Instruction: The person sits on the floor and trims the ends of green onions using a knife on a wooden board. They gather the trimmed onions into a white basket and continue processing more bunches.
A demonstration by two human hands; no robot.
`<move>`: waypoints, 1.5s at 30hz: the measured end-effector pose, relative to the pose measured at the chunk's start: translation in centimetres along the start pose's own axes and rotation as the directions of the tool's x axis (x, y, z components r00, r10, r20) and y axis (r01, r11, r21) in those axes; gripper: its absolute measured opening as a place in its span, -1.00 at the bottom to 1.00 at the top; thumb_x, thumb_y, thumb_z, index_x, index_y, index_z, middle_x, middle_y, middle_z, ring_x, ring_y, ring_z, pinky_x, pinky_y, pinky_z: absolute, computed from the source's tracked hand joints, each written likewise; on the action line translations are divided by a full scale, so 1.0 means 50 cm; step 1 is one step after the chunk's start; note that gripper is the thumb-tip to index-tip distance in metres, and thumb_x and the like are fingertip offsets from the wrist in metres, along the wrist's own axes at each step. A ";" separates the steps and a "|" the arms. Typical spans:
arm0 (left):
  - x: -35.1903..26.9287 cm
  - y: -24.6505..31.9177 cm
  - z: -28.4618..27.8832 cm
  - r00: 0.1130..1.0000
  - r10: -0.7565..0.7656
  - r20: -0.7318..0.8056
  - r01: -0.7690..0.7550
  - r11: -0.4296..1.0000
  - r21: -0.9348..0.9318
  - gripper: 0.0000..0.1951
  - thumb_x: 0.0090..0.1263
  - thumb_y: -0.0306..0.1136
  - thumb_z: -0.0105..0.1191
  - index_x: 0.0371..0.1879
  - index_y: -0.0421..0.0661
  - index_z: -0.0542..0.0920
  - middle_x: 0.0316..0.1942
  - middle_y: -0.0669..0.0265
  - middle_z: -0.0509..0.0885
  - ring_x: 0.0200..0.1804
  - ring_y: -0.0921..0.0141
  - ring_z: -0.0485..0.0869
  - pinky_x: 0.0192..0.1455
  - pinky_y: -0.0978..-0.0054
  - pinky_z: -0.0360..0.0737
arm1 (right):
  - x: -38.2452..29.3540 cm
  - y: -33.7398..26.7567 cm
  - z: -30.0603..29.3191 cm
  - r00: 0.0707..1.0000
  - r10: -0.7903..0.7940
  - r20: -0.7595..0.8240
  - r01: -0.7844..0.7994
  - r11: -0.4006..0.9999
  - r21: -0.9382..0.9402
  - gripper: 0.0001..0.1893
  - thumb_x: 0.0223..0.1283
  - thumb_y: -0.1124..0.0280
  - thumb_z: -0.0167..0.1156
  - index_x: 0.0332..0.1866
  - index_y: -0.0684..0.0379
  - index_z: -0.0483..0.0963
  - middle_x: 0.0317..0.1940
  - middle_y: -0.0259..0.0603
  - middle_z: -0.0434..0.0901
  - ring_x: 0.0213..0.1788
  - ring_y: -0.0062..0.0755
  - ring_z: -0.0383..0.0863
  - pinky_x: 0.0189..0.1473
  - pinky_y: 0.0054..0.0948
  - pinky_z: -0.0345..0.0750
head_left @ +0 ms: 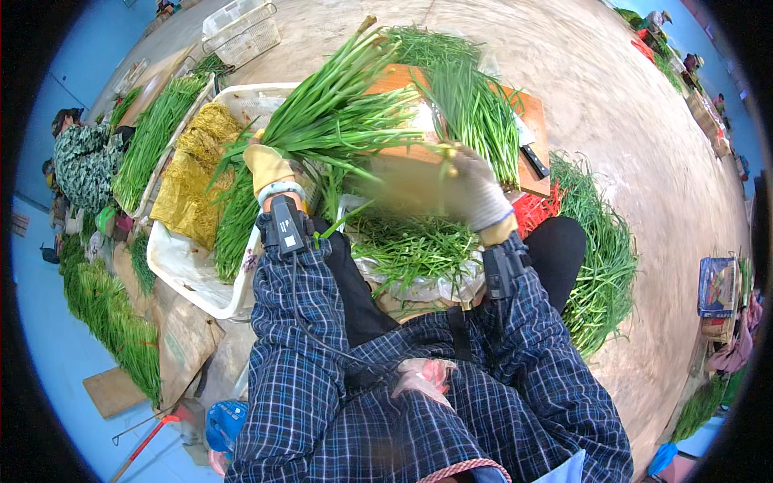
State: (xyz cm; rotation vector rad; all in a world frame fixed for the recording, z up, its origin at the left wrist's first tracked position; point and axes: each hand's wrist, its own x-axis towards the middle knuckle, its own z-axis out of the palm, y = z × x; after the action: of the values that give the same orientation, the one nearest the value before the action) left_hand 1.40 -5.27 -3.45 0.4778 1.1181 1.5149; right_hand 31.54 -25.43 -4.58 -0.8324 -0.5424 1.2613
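Observation:
My left hand (267,164), in a yellowish glove, grips the leafy end of a bunch of long green chive-like stalks (338,121). The stalks fan out up and to the right above a wooden board (386,158). My right hand (480,187) wears a grey and yellow glove and is smeared by motion beside the pale stalk ends. Whether its fingers hold any stalks is unclear. On the board rests another bundle of green stalks (483,121), with a black-handled knife (531,158) just to its right.
Between my legs, loose green trimmings (416,241) lie in a plastic-lined container. A white plastic crate (181,290) at left holds yellow mesh sacking (193,181) and greens. Red strips (537,211) and a heap of greens (598,259) lie right. A person (87,157) sits far left.

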 end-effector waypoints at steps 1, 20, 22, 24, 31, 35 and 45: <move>0.011 0.001 -0.001 1.000 0.006 -0.016 -0.006 1.000 0.020 -0.55 0.55 0.09 -0.21 -0.06 0.03 0.67 -0.27 0.34 0.71 -0.42 0.30 0.57 -0.34 0.36 0.56 | -0.016 -0.027 -0.002 0.995 -0.090 0.040 0.089 0.995 0.034 -0.71 0.38 0.53 0.15 0.14 0.38 0.49 -0.15 -0.23 0.65 -0.40 -0.62 0.49 -0.27 -0.58 0.53; 0.011 0.002 0.017 0.989 0.026 0.143 -0.012 0.995 -0.102 -0.60 0.56 -0.11 -0.25 -0.09 -0.10 0.65 -0.13 0.21 0.76 -0.18 0.20 0.74 -0.08 0.22 0.74 | 0.094 -0.013 0.045 0.996 0.039 0.077 -0.027 0.988 -0.155 -0.71 0.46 0.36 0.10 0.12 0.27 0.58 0.06 0.00 0.67 0.09 -0.19 0.68 0.19 -0.29 0.59; 0.006 0.014 0.019 0.987 0.060 0.150 -0.037 0.988 -0.149 -0.65 0.56 -0.12 -0.18 -0.06 -0.10 0.60 -0.12 0.21 0.72 -0.19 0.24 0.70 -0.11 0.27 0.70 | 0.039 -0.041 0.039 0.994 -0.085 0.068 0.080 0.994 0.078 -0.75 0.50 0.33 0.07 0.04 0.24 0.58 -0.01 -0.05 0.69 -0.03 -0.22 0.70 0.09 -0.26 0.63; -0.010 0.023 0.025 0.997 0.042 0.070 -0.028 0.982 -0.187 -0.67 0.56 -0.12 -0.14 -0.03 -0.09 0.59 -0.11 0.22 0.70 -0.19 0.24 0.68 -0.06 0.27 0.67 | -0.007 -0.074 0.041 0.985 -0.173 0.019 0.169 0.976 0.138 -0.73 0.50 0.29 0.10 0.10 0.24 0.54 -0.05 -0.12 0.69 -0.09 -0.31 0.68 0.05 -0.30 0.64; -0.087 0.041 0.067 0.992 0.008 0.127 0.022 0.971 -0.238 -0.56 0.53 -0.01 -0.15 0.03 -0.08 0.64 -0.01 0.21 0.75 -0.01 0.16 0.71 0.12 0.15 0.66 | 0.067 -0.081 0.134 0.995 0.029 -0.098 -0.097 0.576 -0.812 -0.55 0.29 0.27 0.35 0.18 0.34 0.58 0.02 -0.06 0.70 0.00 -0.34 0.66 0.03 -0.41 0.58; -0.066 0.042 0.068 0.992 0.032 0.124 0.001 0.966 -0.258 -0.58 0.58 -0.04 -0.27 0.03 -0.03 0.61 0.03 0.23 0.70 0.01 0.19 0.66 0.16 0.12 0.59 | 0.065 -0.043 0.146 0.993 0.101 -0.067 -0.121 0.886 -0.447 -0.68 0.29 0.31 0.32 0.00 0.34 0.63 -0.09 -0.10 0.71 -0.11 -0.35 0.68 -0.01 -0.42 0.63; -0.065 0.049 0.050 0.990 0.045 0.132 -0.011 0.968 -0.251 -0.58 0.55 0.00 -0.25 -0.08 -0.03 0.62 -0.04 0.24 0.72 -0.08 0.19 0.67 0.06 0.14 0.63 | -0.038 -0.056 0.061 0.998 -0.036 -0.051 0.009 0.893 -0.449 -0.78 0.43 0.28 0.21 -0.08 0.23 0.59 -0.39 -0.29 0.64 -0.39 -0.46 0.65 -0.31 -0.47 0.60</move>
State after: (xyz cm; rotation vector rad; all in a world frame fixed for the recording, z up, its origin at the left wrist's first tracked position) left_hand 3.01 -7.09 0.66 0.4176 0.8043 1.5969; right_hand 30.44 -26.74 -0.35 -1.2422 -0.8125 1.0988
